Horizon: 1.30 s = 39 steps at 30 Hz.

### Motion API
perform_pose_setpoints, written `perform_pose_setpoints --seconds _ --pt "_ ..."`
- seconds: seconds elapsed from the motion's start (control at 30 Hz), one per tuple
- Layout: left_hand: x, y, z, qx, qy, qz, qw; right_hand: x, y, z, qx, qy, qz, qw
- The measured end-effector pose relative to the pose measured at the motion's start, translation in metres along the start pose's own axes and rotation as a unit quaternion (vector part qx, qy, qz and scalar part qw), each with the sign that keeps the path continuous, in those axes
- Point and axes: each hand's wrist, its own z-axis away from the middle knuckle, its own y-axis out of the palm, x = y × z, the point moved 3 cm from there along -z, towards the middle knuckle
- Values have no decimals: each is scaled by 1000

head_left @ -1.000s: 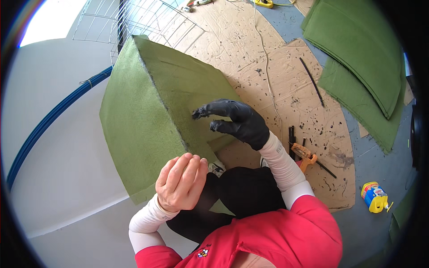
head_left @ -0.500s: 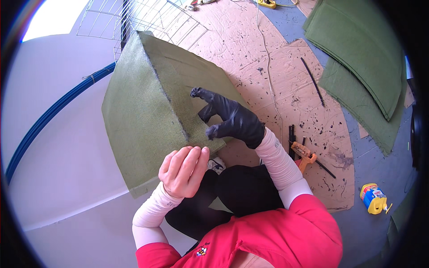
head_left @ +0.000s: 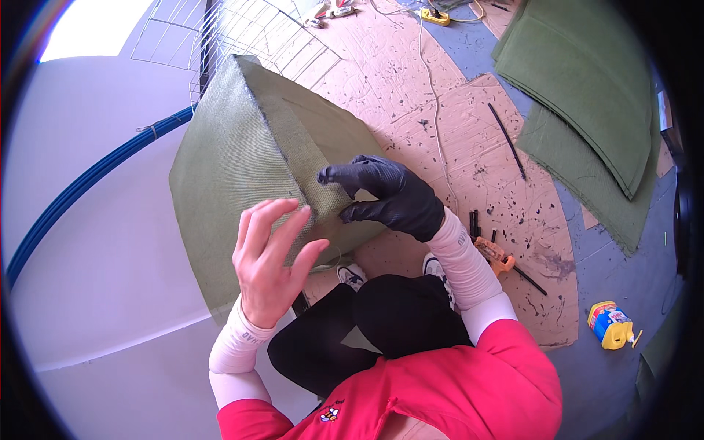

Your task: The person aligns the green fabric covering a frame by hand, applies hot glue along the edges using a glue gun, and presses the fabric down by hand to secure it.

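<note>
A large green woven mesh sheet (head_left: 220,176) stands in front of me, folded to a ridge with a dark seam (head_left: 270,136) running down it towards me. My bare left hand (head_left: 265,271) is over the near left part of the mesh, fingers apart and holding nothing visible. In a black glove, my right hand (head_left: 392,196) hovers at the near right side of the seam. Its thumb and forefinger are spread, with nothing seen between them. Whether the fingertips touch the mesh, I cannot tell.
Dark-spotted cardboard (head_left: 506,161) covers the floor, with an orange glue gun (head_left: 495,254) and black sticks (head_left: 507,139) on it. Stacked green sheets (head_left: 579,81) lie far right, a yellow-blue bottle (head_left: 611,325) near right. A wire rack (head_left: 172,40) and blue tubing (head_left: 88,169) are left.
My left hand has moved left and opened from bunched fingers. The right hand has shifted slightly right and down, still spread. The mesh ridge sits a little further right.
</note>
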Motion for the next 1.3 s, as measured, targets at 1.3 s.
perform_pose_setpoints --seconds 1.3 --pt "-1 22 -6 60 23 -26 998 8 13 13 6 -136 321 937"
